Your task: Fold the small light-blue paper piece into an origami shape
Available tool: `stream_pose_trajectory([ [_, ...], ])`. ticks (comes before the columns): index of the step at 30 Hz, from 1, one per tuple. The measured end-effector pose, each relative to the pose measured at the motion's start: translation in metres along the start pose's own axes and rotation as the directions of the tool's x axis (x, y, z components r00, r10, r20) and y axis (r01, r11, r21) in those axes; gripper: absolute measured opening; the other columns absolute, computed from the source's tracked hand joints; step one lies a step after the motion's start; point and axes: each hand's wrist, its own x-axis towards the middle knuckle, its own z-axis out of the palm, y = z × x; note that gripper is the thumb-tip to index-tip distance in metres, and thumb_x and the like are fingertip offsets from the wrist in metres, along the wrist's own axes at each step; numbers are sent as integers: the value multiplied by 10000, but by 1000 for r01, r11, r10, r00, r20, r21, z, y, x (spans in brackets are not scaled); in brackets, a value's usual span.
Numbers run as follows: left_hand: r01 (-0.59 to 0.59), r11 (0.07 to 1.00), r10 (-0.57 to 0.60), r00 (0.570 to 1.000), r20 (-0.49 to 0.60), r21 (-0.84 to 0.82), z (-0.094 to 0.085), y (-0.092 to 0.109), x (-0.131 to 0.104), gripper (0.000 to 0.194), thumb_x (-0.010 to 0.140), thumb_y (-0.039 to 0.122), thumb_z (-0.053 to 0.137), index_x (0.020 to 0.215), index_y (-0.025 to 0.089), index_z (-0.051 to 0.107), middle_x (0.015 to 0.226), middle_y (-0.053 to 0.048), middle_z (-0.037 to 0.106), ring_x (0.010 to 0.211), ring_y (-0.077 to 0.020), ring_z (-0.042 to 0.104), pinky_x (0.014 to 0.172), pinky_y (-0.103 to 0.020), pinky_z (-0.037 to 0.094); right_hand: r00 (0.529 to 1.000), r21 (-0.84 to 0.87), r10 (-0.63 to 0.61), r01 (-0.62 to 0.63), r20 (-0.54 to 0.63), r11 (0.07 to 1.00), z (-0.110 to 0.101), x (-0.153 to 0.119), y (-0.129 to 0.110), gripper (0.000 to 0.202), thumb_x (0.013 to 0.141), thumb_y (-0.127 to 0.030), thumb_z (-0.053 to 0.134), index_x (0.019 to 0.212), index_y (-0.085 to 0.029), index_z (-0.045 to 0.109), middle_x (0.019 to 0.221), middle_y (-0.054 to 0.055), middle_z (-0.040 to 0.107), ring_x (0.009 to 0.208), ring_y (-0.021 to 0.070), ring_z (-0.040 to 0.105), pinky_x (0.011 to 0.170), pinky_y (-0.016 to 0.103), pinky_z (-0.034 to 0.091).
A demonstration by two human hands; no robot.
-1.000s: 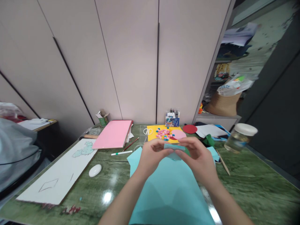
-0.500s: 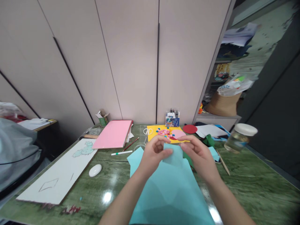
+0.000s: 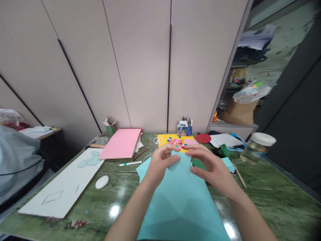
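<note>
Pinched between the thumb and fingers of my left hand (image 3: 163, 162) is a small piece of light blue paper (image 3: 183, 162). My right hand (image 3: 210, 164) is at that piece's right side; its index finger reaches the top corner, and the thumb is apart from the finger, near the right edge. Below both hands lies a large light blue paper sheet (image 3: 184, 211), its lower end running out of view. More blue paper (image 3: 142, 169) sticks out beside my left wrist, and a green piece (image 3: 199, 163) shows partly behind my right hand.
A yellow sheet (image 3: 163, 137) with pink and blue bits lies behind my hands, near white scissors (image 3: 158, 140). Left are a pink folder (image 3: 122, 144), a marker (image 3: 130, 163), a white oval object (image 3: 102, 182) and a drawing board (image 3: 60, 187). A lidded jar (image 3: 257, 149) stands right.
The small blue paper has shifted slightly left and turned in my left hand. My right fingers have moved left with it, the index finger now at its top corner.
</note>
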Motion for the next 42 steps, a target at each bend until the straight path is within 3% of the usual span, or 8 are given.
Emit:
stream_pose_trajectory([
  [11,-25,997,23,1000,17,71,-1,-4,0,199,689,257,701,855,170,635,729,1,567,675,-107,493,600,-206,342,1000,-97,-25,24,-9,995,-2,1,1,182,751,-287,662,931,-285,635,1171,62,553,1160,241,478,979,442,379],
  [15,-56,989,49,997,52,140,3,-2,0,205,707,264,684,882,168,638,789,-25,601,731,-132,528,626,-221,363,996,-161,-73,65,-44,985,0,4,2,52,751,-292,657,783,-254,643,1099,62,585,1111,242,511,950,423,396],
  [18,-89,981,77,994,78,172,8,0,-1,202,730,238,658,921,177,633,789,-25,600,727,-126,533,633,-221,374,992,-174,-91,75,-83,982,4,5,4,104,780,-291,623,696,-234,602,1032,60,603,1050,233,539,913,409,409],
  [22,-94,980,80,993,84,175,11,2,-4,187,751,234,630,927,172,634,762,-27,611,679,-118,534,614,-219,392,984,-141,-35,10,-173,990,9,4,8,120,819,-297,573,725,-226,550,971,56,619,977,214,561,850,372,427],
  [27,-134,972,122,990,72,194,11,5,-8,206,811,296,555,941,180,666,937,-62,645,815,-151,565,695,-240,430,969,-124,-3,-29,-246,992,12,3,10,130,823,-309,560,736,-217,533,816,39,609,813,191,575,708,306,448],
  [35,-96,934,105,994,-9,344,16,3,-9,194,672,200,702,860,170,665,699,-7,606,610,-102,521,590,-223,432,962,-157,-28,-16,-272,987,17,0,7,111,816,-282,579,733,-218,545,780,29,599,793,183,568,708,303,439],
  [39,-87,951,102,994,-35,297,16,3,-9,166,671,208,705,829,171,666,579,33,515,524,-71,438,485,-191,346,950,-4,66,-70,-306,998,19,2,7,186,758,-318,646,898,-237,555,869,30,602,858,186,574,714,285,458],
  [42,-80,961,97,994,-53,264,15,3,-8,184,657,212,718,829,166,670,590,26,523,534,-73,441,485,-192,338,961,65,162,-151,-225,986,18,5,6,251,705,-339,690,901,-225,582,865,24,602,807,175,575,654,259,461],
])
